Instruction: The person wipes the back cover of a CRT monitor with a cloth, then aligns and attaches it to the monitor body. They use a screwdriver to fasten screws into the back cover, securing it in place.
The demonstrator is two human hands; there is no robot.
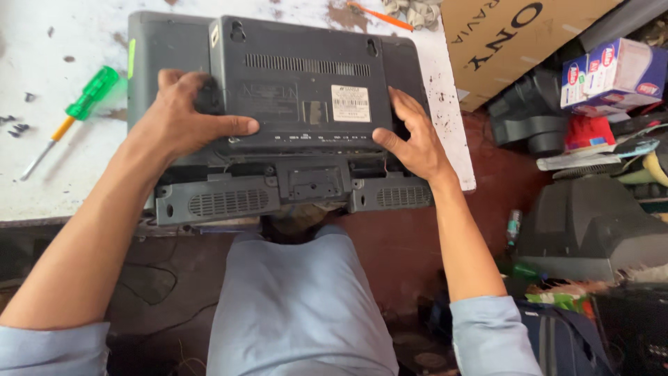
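A dark grey flat-screen television (299, 76) lies face down on a white worktable (69, 160), its vented back cover up and its speaker bar overhanging the near edge. My left hand (184, 115) grips the left side of the raised back cover, thumb stretched along its lower edge. My right hand (410, 132) presses on the cover's lower right corner, fingers spread over the set. Both arms wear light blue sleeves.
A green-handled screwdriver (73, 115) and a few dark screws (15, 125) lie on the table's left. An orange tool (379, 15) rests at the far edge. A cardboard box (508, 38), small boxes (612, 73) and an old grey set (591, 226) crowd the floor at right.
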